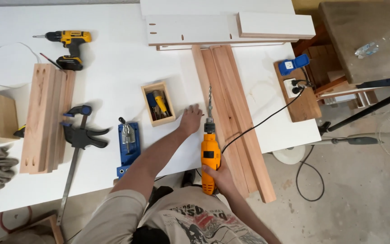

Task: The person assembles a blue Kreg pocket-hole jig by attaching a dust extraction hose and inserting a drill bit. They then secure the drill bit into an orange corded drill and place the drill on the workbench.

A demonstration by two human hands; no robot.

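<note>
Right hand (220,174) wrapped round orange corded drill (210,156), left hand (190,117) spread flat on white surface (113,72) beside long reddish wooden strips (231,117); best brace strips, keep bit upright.

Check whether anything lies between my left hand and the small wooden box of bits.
Nothing visible does. The left hand rests flat on the white table, just right of the small wooden box, with only bare tabletop between them.
</note>
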